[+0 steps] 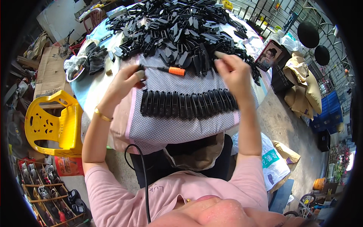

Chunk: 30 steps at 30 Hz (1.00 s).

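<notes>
A yellow chair (56, 126) stands at far left, off the edge of a round table (94, 89), where dark gloves (97, 60) lie in a heap. Next comes the worker's left hand (127, 79), raised over the near part of the table, its fingers curled closed, a small dark piece (141, 68) pinched at their tips. Just right of those fingertips lies a screwdriver (176, 71), its orange handle pointing away from the hand. Below it, between the forearms and closer to the worker than either hand, a row (188, 104) of black parts stands side by side on a dotted cloth (160, 133), its left end below the left hand and its right end by the right forearm. Beyond both hands, a pile (177, 32) of more black parts covers the far side of the table. At its near right edge is the right hand (236, 72), fingers loosely bent, fingertips against or just above the parts; whether they grip one cannot be told. Further right, a phone (269, 55) leans upright beside the pile.
</notes>
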Tool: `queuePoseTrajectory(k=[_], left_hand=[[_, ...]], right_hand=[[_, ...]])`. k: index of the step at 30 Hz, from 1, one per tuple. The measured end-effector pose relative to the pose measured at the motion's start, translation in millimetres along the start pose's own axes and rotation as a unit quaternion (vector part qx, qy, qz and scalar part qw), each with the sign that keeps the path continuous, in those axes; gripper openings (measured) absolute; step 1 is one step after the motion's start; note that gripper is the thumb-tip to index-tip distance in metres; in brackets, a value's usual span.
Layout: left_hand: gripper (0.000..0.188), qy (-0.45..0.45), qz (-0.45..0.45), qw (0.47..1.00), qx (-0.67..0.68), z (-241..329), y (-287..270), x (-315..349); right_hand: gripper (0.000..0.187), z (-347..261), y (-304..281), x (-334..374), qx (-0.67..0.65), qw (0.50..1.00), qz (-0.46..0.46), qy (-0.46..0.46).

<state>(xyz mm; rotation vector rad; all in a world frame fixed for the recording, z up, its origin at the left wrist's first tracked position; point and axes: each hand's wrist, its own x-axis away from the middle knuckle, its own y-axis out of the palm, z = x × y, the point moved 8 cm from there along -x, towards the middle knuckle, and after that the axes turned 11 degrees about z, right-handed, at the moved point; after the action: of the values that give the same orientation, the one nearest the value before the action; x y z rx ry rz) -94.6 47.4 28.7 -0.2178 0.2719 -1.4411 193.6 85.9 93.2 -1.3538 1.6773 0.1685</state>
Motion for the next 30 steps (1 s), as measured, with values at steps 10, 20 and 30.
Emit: queuePoseTrajectory(k=[10,20,30], left_hand=[[0.033,-0.035,-0.063,0.981,-0.18,-33.2,-1.0,29.5],[0.033,0.107,-0.002,0.927,-0.358,-4.7,2.0,11.8],[0.028,0.368,0.044,0.843,-0.39,17.9,74.6,-87.8]], right_hand=[[0.023,156.3,-23.1,9.2,0.315,0.929,-0.149,0.124],[0.019,138.5,-18.9,1.4,0.269,0.949,-0.117,0.12],[0.012,-75.9,-187.6,38.8,-0.641,0.745,0.172,-0.062]])
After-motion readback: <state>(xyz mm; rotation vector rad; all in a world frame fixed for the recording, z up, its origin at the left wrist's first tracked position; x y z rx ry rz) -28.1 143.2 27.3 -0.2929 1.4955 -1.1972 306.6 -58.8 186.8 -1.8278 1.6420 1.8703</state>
